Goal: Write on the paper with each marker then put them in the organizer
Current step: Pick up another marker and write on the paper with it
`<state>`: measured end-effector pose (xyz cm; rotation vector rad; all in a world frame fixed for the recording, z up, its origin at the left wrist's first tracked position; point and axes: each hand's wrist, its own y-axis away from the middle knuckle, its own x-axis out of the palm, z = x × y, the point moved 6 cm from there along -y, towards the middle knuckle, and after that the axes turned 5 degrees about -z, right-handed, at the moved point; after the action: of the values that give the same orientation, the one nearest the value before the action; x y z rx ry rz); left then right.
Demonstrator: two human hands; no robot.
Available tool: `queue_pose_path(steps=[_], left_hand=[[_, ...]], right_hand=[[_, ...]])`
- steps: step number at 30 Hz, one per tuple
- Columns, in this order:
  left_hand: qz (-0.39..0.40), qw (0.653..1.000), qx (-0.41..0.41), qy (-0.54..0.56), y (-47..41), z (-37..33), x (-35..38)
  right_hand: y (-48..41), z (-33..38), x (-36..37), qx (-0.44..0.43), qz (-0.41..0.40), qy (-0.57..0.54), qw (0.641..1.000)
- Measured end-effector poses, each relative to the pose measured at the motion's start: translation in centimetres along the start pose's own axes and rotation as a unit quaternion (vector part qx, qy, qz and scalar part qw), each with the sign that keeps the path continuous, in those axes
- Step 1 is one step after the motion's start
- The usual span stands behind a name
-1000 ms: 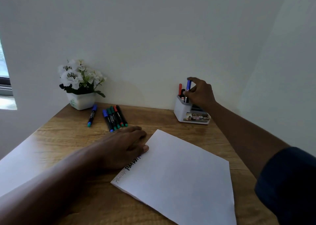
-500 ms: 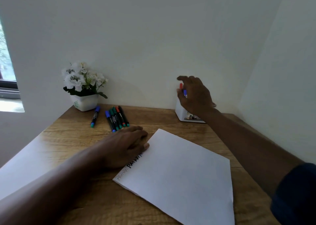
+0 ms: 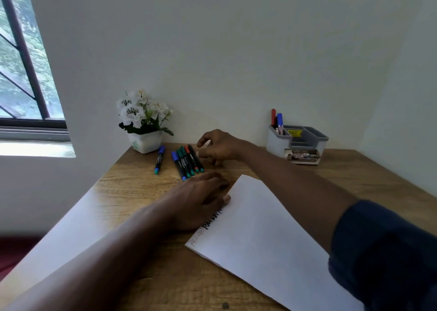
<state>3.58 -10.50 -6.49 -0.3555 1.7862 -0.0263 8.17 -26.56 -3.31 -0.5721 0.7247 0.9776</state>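
Your left hand (image 3: pixel 201 199) lies flat on the edge of the paper (image 3: pixel 272 235), fingers straight, holding nothing. Your right hand (image 3: pixel 220 148) is just beside the row of five markers (image 3: pixel 188 161) on the wooden desk (image 3: pixel 142 192), fingers loosely bent and empty. A lone blue marker (image 3: pixel 159 159) lies near the flower pot (image 3: pixel 145 142). A red marker (image 3: pixel 273 116) and a second blue marker (image 3: pixel 280 122) stand in the grey organizer (image 3: pixel 275 142).

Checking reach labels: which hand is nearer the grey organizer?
Right. The right hand hovers by the loose markers, left of the organizer; the left hand rests on the paper, farther off.
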Motion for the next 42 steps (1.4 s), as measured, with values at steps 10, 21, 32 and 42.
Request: queue_pose_path(steps=[10, 21, 32, 42], left_hand=[[-0.012, 1.000, 0.017, 0.001, -0.2, 0.1, 0.1], [0.004, 0.999, 0.045, -0.013, -0.1, 0.0, 0.3], [-0.108, 0.992, 0.012, 0.069, 0.8, 0.0, -1.6], [-0.258, 0.936, 0.046, 0.236, 1.4, -0.4, -3.4]], right_hand=[[-1.3, 0.5, 0.7, 0.095, 0.032, 0.011, 0.995], [2.9, -1.0, -1.7, 0.183, -0.008, -0.225, 0.957], [16.1, -2.1, -2.5, 0.029, 0.155, -0.663, 0.732], [17.3, -1.3, -1.4, -0.022, 0.176, -0.700, 0.692]])
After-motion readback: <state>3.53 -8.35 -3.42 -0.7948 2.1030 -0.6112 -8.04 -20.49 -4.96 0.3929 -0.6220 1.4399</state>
